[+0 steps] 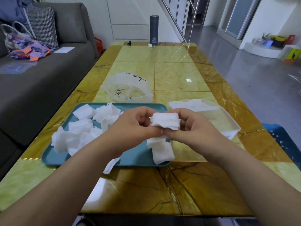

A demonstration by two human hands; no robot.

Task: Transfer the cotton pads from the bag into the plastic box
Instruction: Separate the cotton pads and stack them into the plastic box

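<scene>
A small stack of white cotton pads (166, 122) is held between my left hand (133, 126) and my right hand (193, 126), above the right end of a teal tray (138, 156). Both hands curl their fingers round the stack. More loose cotton pads (81, 131) lie spread over the tray, and another heap (160, 149) lies at its right edge. The clear plastic box (228, 126) stands open just right of the tray, its lid (192, 103) hinged back. The crumpled translucent bag (128, 88) with black print lies behind the tray.
The glossy yellow-brown table (179, 70) carries a dark flask (154, 30) and a small white scrap at its far end. A grey sofa (40, 75) with cushions and a clear bag runs along the left. A blue stool (283, 137) stands at the right.
</scene>
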